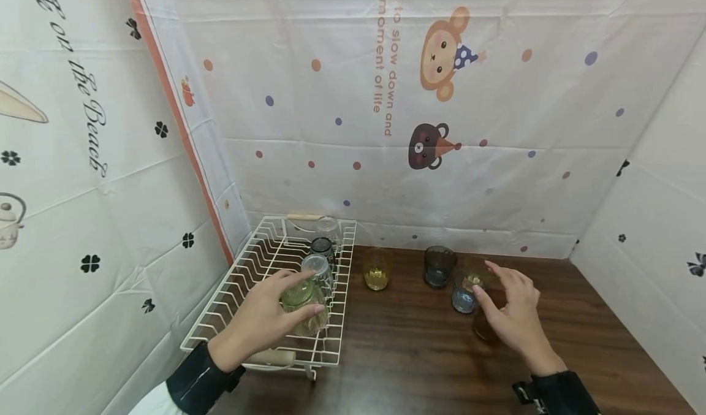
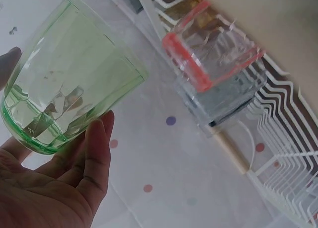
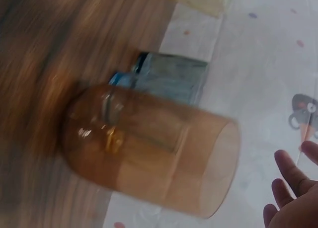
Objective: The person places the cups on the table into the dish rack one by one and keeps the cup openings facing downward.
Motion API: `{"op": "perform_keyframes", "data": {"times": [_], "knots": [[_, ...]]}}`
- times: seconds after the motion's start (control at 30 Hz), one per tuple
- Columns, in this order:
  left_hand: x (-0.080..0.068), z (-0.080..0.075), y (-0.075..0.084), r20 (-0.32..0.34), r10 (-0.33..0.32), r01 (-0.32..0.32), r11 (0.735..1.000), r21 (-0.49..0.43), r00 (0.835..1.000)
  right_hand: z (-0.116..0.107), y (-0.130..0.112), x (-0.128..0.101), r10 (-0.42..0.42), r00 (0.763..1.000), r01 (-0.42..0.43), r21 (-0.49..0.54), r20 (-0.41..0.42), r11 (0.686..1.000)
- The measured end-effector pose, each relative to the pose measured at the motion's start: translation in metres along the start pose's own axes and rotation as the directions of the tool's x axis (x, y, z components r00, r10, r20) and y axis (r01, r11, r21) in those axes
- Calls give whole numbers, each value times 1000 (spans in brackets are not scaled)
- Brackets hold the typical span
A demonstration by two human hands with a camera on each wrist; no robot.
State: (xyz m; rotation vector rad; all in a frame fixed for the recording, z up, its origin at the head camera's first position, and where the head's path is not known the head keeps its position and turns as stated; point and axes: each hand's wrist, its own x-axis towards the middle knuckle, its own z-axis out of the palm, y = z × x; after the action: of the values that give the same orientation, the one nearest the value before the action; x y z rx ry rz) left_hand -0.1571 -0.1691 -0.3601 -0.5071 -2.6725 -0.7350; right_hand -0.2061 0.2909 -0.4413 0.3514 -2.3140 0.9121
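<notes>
Lower left of the head view: the left hand [image 1: 263, 320] has its fingers curled round a green glass [image 1: 303, 308], holding it over the near end of the white wire rack [image 1: 231, 292]. The left wrist view shows that grip far better: the green glass [image 2: 59, 84] fills the upper left of the frame, ribbed and see-through, with the fingers [image 2: 94, 153] wrapped under its base and the thumb tip peeking in at the left edge.

Lower right of the head view, the right hand [image 1: 515, 317] hovers with fingers spread and relaxed, holding nothing. It sits right over an amber glass [image 1: 485, 328] that's mostly hidden behind the palm there. The right wrist view is blurry, but it gives you the whole amber glass [image 3: 149, 148] standing on the brown table [image 3: 44, 64], with only the fingertips [image 3: 293, 173] showing at the lower right, apart from the glass.

A bit farther back on the table: a pale blue glass [image 1: 463, 298] just beside the right hand, then a dark blue-grey glass [image 1: 439, 266] and a yellow glass [image 1: 377, 269] nearer the cartoon-print backdrop [image 1: 441, 96]. More clear glasses [image 1: 322, 258] sit along the rack's right side.
</notes>
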Motion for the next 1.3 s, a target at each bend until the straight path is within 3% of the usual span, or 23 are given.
{"op": "perform_keyframes", "data": {"times": [0.17, 0.37, 0.77, 1.1, 1.3], "knots": [[-7, -1, 0, 61, -14, 14, 1000, -1, 998, -4, 11, -6, 47, 999, -46, -49, 19, 998], [-14, 0, 0, 57, -22, 20, 999, 45, 998, -5, 17, -10, 84, 996, -84, -38, 17, 996], [-17, 7, -6, 85, -12, 3, 995, 98, 996, -6, 20, -12, 68, 998, -68, -38, -5, 997], [-15, 12, -9, 88, -49, 40, 994, 104, 995, -3, 21, -19, 66, 998, -66, -38, 5, 997], [-20, 22, -12, 92, -27, 13, 988, 151, 995, -3, 21, -21, 47, 998, -47, -14, -51, 999]]}}
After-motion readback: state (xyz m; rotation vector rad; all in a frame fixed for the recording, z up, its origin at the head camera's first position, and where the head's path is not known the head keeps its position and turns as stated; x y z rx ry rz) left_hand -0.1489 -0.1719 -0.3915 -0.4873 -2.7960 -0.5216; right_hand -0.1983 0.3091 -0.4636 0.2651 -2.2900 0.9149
